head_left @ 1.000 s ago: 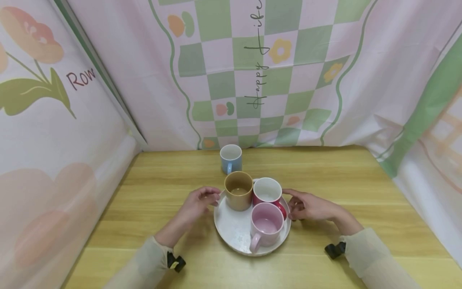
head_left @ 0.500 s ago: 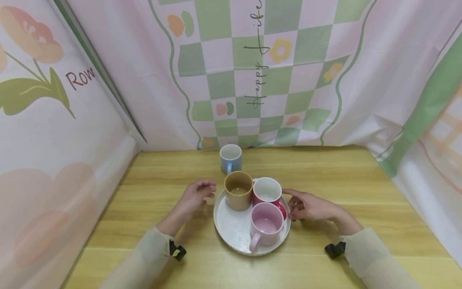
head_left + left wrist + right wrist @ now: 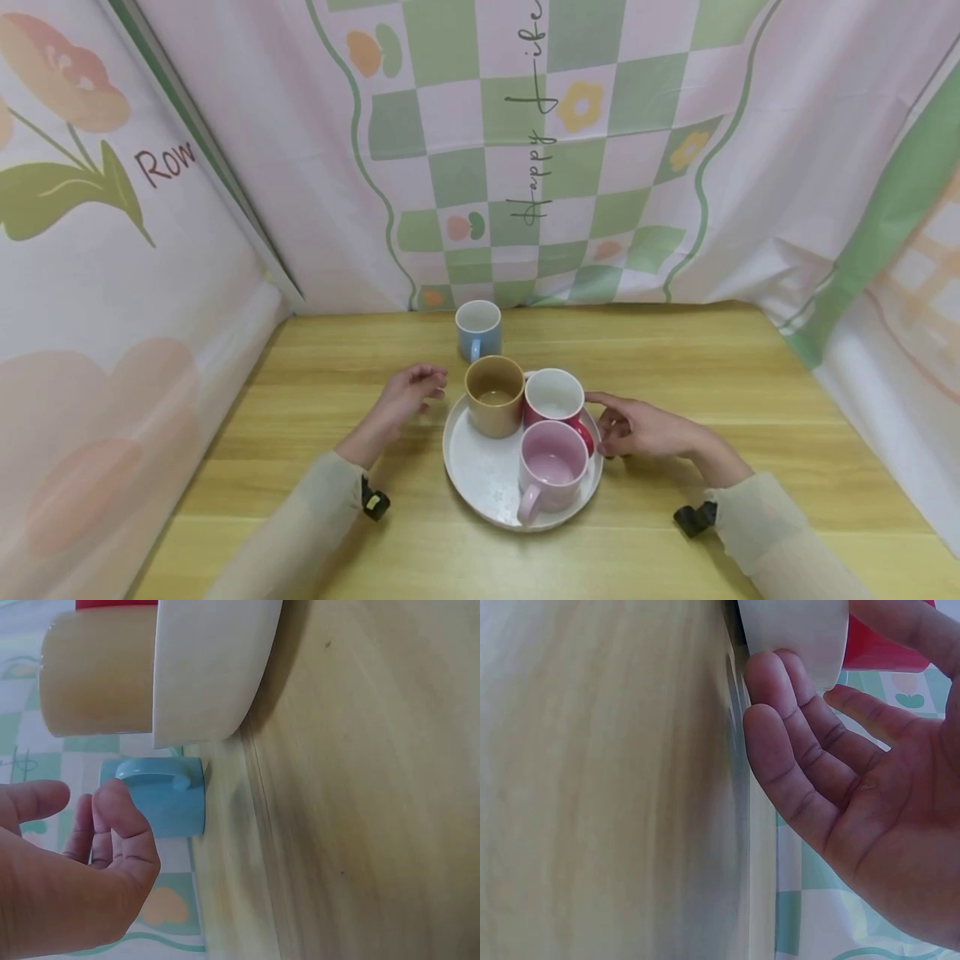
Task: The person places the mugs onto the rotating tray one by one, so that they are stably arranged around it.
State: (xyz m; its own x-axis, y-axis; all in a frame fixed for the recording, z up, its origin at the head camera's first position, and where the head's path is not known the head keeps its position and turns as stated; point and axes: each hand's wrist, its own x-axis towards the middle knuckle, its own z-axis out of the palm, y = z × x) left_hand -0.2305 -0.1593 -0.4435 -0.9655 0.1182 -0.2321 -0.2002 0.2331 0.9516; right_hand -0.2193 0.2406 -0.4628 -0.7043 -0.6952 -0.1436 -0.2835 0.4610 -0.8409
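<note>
A round white plate with a raised rim carries a tan mug, a red mug with a white inside, and a pink mug. My left hand hovers left of the plate, apart from it, fingers loosely bent with nothing in them. Beyond those fingers in the left wrist view is a blue mug, standing on the table behind the plate. With relaxed fingers, my right hand touches the plate's right side near the red mug. The right wrist view shows its palm and the plate's wall.
The wooden table extends around the plate. A printed cloth hangs along its back edge, with more cloth at the left and right sides. Both sleeves carry a small black device, the left one and the right one.
My left hand has let go of the plate's left side and drawn back, away and slightly to the left. The right hand, plate and mugs stay put.
</note>
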